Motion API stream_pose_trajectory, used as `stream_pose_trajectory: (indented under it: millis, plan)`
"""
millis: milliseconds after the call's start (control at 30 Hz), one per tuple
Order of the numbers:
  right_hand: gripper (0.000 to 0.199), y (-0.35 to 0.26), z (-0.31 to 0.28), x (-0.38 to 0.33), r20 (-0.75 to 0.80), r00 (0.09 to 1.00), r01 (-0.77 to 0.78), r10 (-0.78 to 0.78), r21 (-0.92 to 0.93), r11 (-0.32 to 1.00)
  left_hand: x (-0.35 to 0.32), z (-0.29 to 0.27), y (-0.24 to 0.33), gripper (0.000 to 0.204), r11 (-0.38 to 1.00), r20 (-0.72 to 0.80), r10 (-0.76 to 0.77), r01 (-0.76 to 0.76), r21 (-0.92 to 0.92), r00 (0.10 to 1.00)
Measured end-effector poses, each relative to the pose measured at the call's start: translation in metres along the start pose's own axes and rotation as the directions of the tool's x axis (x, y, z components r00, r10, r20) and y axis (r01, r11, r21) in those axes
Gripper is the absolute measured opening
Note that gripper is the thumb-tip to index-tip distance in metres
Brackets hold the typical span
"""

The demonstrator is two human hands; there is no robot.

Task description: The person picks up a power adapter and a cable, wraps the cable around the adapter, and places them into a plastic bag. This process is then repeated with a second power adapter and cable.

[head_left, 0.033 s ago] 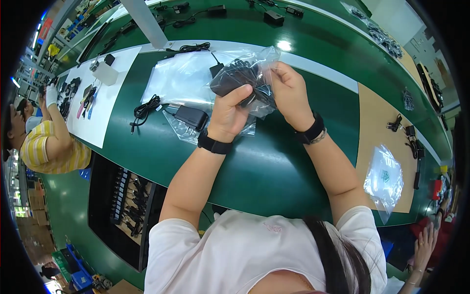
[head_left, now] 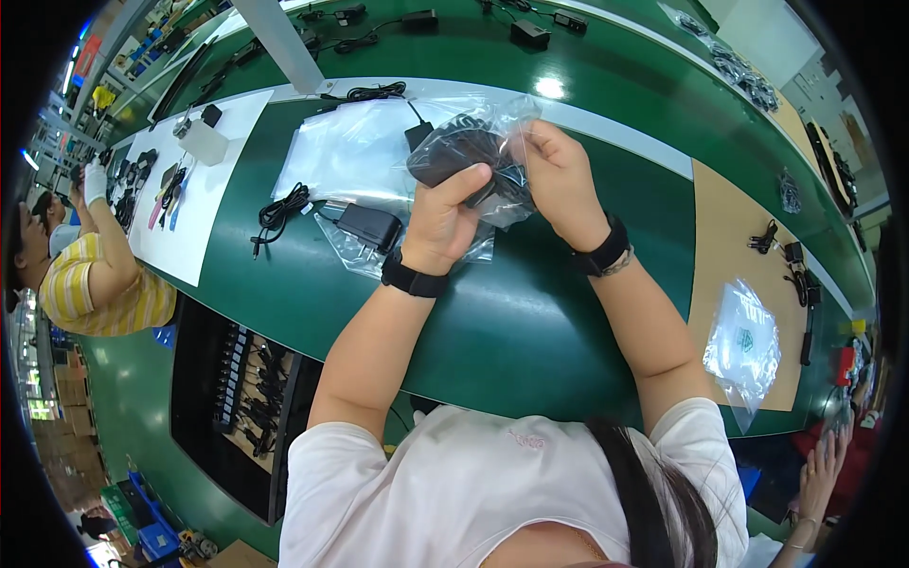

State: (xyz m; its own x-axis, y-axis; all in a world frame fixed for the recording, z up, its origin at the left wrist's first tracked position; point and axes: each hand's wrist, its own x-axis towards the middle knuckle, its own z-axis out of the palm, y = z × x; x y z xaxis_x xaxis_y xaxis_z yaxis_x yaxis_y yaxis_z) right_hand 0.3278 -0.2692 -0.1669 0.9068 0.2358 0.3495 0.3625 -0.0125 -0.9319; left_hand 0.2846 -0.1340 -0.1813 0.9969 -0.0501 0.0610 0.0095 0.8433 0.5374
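My left hand point(head_left: 443, 227) is closed around a black power adapter point(head_left: 441, 159) with a bundled cord, inside a clear plastic bag point(head_left: 516, 206). Thumb and fingers of my right hand point(head_left: 561, 180) pinch the bag's edge on the right. Beside my left wrist, another black power adapter point(head_left: 369, 225) with prongs lies on clear plastic, and its coiled cord point(head_left: 281, 216) rests to the left. Behind my left hand is a pile of flat clear bags point(head_left: 327, 147). A small black plug piece point(head_left: 418, 134) with a cable shows just behind the held bag.
A white sheet point(head_left: 210, 213) on the left carries a bottle point(head_left: 203, 142) and tools. On a brown board point(head_left: 705, 284) at right lie a clear bag point(head_left: 743, 331) and black adapters. A black bin point(head_left: 213, 473) of cords stands lower left. A co-worker in yellow stripes point(head_left: 104, 284) works at left.
The top of the clear bag has sunk slightly between my hands. Both hands keep nearly the same place and grip.
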Motion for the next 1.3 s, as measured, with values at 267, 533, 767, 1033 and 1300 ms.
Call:
stream_pose_trajectory:
  millis: [267, 533, 767, 1033, 1300]
  plan:
    - [0.013, -0.013, -0.007, -0.001, -0.168, 0.986, 0.056, 0.022, 0.447, 0.893, 0.010, 0.000, 0.010, 0.018, 0.998, -0.184, 0.039, -0.046, -0.030, 0.982]
    - [0.045, -0.019, 0.015, -0.019, 0.252, 0.933, -0.358, 0.256, 0.725, 0.588, 0.006, -0.002, 0.009, 0.024, 0.984, -0.104, 0.181, -0.180, 0.019, 0.978]
    - [0.024, -0.019, 0.010, -0.008, 0.158, 0.912, -0.370, 0.378, 0.712, 0.596, 0.001, 0.006, -0.002, 0.040, 0.931, -0.026, 0.231, -0.213, 0.298, 0.973]
    - [0.021, -0.011, -0.015, -0.003, -0.012, 0.783, 0.531, -0.622, -0.508, 0.678, 0.005, 0.019, 0.006, 0.057, 0.748, -0.001, 0.215, -0.164, 0.643, 0.977]
    - [0.022, 0.005, 0.001, -0.008, -0.088, 0.994, -0.044, 0.062, 0.196, 0.980, 0.000, 0.013, -0.008, 0.008, 0.410, 0.096, 0.513, -0.342, 0.846, 0.853]
